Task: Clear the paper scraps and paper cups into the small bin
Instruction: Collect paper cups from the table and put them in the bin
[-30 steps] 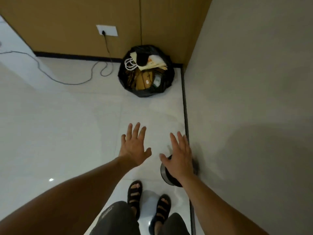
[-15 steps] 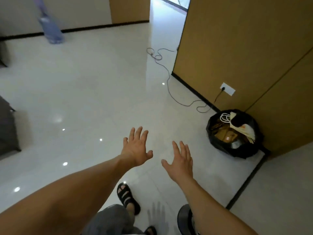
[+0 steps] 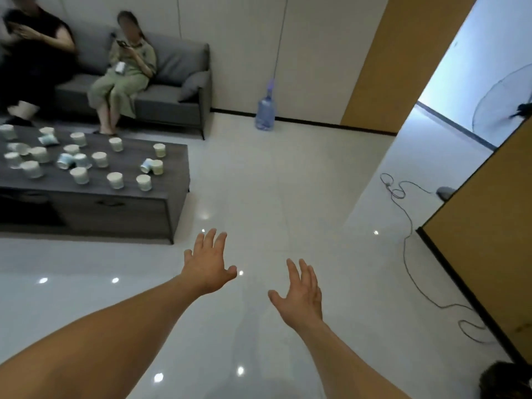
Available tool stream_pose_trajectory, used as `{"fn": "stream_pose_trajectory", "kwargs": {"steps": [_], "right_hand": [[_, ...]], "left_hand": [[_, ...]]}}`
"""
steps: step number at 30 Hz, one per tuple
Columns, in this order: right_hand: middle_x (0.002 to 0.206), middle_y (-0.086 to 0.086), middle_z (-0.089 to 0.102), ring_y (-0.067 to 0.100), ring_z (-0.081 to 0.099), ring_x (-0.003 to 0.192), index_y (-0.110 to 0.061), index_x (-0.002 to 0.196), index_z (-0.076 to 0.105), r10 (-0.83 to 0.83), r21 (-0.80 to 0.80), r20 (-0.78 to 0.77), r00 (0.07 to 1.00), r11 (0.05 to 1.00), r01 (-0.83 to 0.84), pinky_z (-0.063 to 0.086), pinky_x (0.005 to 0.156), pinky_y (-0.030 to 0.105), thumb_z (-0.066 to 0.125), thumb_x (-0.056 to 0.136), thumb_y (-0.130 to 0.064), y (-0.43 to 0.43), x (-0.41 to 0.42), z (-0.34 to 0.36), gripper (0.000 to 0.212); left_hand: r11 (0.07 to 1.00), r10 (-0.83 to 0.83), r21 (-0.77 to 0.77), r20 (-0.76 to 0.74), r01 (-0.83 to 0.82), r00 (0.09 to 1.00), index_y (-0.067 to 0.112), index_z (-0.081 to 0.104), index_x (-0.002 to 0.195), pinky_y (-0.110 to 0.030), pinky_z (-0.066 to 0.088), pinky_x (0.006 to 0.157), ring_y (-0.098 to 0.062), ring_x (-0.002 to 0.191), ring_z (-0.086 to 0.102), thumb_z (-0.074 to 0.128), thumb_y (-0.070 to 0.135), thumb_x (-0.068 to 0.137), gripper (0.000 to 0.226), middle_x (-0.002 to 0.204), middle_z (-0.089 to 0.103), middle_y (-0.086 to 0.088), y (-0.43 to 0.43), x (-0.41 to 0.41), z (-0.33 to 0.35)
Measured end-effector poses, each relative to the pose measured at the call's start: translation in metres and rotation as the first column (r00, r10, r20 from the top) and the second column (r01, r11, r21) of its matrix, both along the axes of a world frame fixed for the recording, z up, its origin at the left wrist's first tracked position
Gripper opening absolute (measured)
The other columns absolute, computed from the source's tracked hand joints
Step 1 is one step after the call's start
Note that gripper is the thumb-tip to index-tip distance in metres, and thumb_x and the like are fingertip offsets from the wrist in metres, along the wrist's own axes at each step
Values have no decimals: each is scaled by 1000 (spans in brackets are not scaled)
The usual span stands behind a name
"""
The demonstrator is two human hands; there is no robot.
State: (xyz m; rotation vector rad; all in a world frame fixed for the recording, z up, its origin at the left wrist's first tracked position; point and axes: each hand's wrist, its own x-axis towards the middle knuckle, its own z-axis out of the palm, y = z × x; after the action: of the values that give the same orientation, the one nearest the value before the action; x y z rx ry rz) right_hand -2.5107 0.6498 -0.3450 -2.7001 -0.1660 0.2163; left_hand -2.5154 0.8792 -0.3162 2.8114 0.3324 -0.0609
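- Both hands are held out over the pale floor, well short of the furniture. The left hand and the right hand each have the grip apart, with fingers spread and nothing in either.
- The paper cups are scattered over the dark tabletop on the left side of the room. Most stand upright and a few bluish ones lie tipped on their sides. None is near a hand.
- From here I cannot pick out any paper scraps among the cups, as that end of the room is too blurred.
- The small bin is nowhere in sight.
- I'd judge the cups to be light, thin-walled and easy to crush. A gentle hold round the side wall just under the rim should do. Nesting the upright ones would let several go in one trip.
- Whether any cup holds liquid cannot be seen, so it seems wise to carry them upright.
- The tipped cups will likely roll if nudged, so it looks safer to close on them from above.
- Two people sit on the grey sofa behind the tabletop. A water bottle stands by the wall, and a cable trails along the floor to the right.
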Motion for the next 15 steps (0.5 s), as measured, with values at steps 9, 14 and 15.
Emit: {"fn": "stream_pose_trajectory", "kwargs": {"steps": [9,14,15], "right_hand": [[163,-8,-6,18,-8,150,-37,153,5,264,80,44,963,960,-267,10,119,41,54,89,-58,217,60,17,84],[163,-8,-5,17,-7,149,-35,154,6,359,73,31,933,930,-360,12,119,42,55,89,-56,275,114,12,84],[163,-7,-4,18,-6,149,-35,154,7,373,73,33,927,924,-374,13,119,42,55,89,-56,287,129,10,84]], "left_hand": [[955,295,-19,-2,-295,955,24,9,152,-53,20,115,-27,147,0,60,52,82,91,161,2,0,194,17,20],[927,369,-73,-3,-368,930,25,8,152,-54,19,115,-26,147,-1,61,48,82,91,161,3,0,242,55,17],[922,381,-81,8,-379,925,25,8,152,-54,19,115,-25,147,-1,61,49,82,91,161,3,0,250,66,16]]}}
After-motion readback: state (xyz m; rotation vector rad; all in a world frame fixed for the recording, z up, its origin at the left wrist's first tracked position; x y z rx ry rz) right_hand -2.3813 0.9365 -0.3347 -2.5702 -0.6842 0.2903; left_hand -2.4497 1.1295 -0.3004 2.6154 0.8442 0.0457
